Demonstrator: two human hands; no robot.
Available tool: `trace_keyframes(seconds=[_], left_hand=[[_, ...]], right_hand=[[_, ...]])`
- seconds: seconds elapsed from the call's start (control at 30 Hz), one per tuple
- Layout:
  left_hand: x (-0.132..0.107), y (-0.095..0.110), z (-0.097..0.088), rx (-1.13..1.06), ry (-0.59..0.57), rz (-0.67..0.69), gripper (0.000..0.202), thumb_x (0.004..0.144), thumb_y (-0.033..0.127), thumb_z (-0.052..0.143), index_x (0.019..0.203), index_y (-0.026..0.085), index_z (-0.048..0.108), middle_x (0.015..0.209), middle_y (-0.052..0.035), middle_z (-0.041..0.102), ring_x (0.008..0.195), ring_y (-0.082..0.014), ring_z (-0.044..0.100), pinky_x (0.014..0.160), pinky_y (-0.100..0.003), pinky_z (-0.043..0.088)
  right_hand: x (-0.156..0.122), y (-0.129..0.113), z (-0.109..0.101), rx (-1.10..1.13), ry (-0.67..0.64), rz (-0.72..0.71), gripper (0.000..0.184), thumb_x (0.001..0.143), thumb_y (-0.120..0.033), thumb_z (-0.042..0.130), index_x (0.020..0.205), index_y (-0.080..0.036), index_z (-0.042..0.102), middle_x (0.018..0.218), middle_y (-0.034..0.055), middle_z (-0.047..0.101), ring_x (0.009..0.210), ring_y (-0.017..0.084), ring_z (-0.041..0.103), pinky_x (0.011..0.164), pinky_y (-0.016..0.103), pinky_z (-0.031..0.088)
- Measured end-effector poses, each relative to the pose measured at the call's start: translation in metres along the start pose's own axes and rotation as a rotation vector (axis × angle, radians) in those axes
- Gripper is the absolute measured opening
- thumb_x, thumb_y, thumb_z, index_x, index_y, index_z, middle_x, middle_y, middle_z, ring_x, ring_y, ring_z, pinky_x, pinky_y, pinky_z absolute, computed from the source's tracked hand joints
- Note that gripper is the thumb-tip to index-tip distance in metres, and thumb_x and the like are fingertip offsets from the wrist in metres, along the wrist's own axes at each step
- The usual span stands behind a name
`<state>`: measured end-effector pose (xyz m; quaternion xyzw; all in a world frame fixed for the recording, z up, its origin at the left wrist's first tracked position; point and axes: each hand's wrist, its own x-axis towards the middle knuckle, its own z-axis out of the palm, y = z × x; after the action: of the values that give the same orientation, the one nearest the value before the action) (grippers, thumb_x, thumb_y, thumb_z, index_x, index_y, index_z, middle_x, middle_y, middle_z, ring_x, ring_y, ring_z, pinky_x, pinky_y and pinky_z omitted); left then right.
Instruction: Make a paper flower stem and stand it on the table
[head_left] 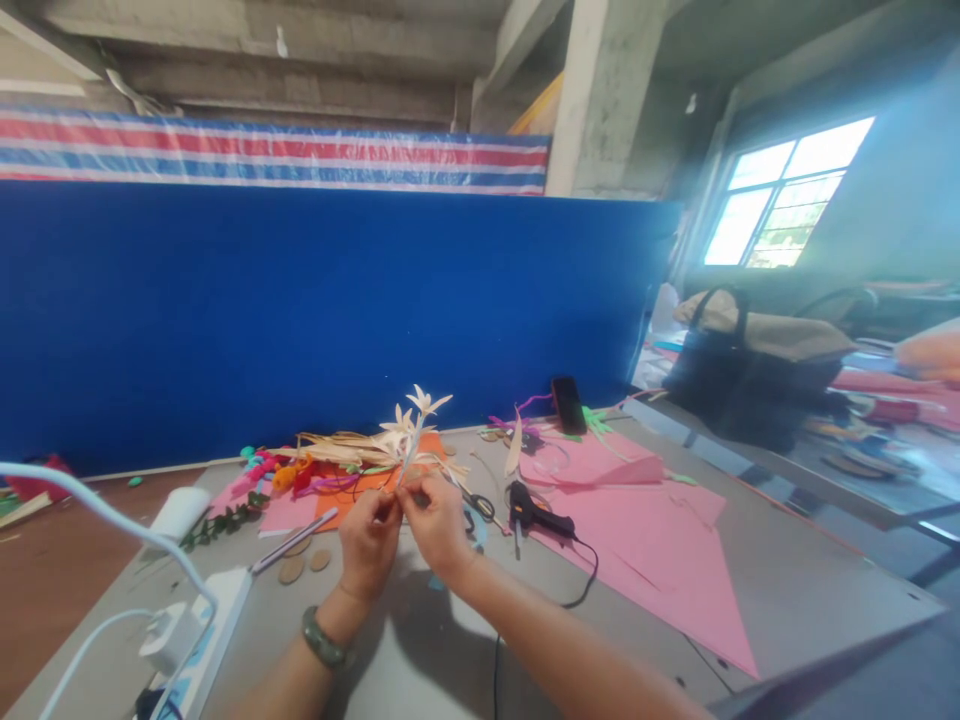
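Observation:
Both my hands meet over the middle of the table, pinching the lower stem of a pale craft flower (424, 402). Its cream, pointed petals stand upright above my fingers. My left hand (370, 540), with a green bangle at the wrist, is closed at the stem's lower end. Beside it, my right hand (435, 520) is closed on the stem too; the exact fingertip contact is partly hidden. Just right of my hands lie scissors (480, 508) and a black hot glue gun (538, 512). Dried husk strips (337, 450) lie behind the hands.
Pink paper sheets (660, 550) cover the table's right side, with a phone (568, 405) behind. At left are a power strip (217, 630), a pen (294, 541), wooden discs (291, 570) and a white roll (180, 515). A blue partition (322, 310) rises behind; a person's hand shows far right.

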<state>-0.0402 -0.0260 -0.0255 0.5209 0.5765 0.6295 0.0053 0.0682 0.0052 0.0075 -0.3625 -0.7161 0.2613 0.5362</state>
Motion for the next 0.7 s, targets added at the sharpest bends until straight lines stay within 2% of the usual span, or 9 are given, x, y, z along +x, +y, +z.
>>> trace_keyframes(seconds=[0.2,0.43,0.7], left_hand=[[-0.003,-0.006,0.001,-0.106,-0.034,-0.062,0.013,0.074,0.034,0.067,0.074,0.021,0.068,0.066,-0.0030,0.068,0.059,-0.0175,0.060,0.062,-0.027,0.044],[-0.003,-0.007,0.003,-0.148,-0.049,-0.085,0.018,0.075,0.038,0.067,0.071,0.020,0.067,0.066,-0.0034,0.068,0.060,-0.0176,0.060,0.063,-0.028,0.047],[-0.004,-0.020,0.006,-0.156,-0.065,-0.121,0.023,0.075,0.042,0.066,0.075,0.019,0.067,0.070,-0.0052,0.069,0.063,-0.0184,0.063,0.064,-0.030,0.051]], right_hand=[[-0.001,0.001,0.001,-0.002,-0.004,-0.025,0.015,0.082,-0.022,0.057,0.068,-0.018,0.062,0.069,0.0037,0.061,0.066,0.017,0.056,0.065,0.028,0.041],[0.000,0.003,-0.001,-0.062,-0.041,-0.131,0.017,0.084,-0.020,0.057,0.068,-0.019,0.062,0.072,0.0038,0.062,0.072,0.018,0.055,0.068,0.028,0.039],[-0.001,0.000,0.004,-0.101,-0.004,-0.103,0.017,0.083,-0.017,0.054,0.067,-0.017,0.059,0.070,0.0034,0.062,0.069,0.017,0.054,0.067,0.027,0.039]])
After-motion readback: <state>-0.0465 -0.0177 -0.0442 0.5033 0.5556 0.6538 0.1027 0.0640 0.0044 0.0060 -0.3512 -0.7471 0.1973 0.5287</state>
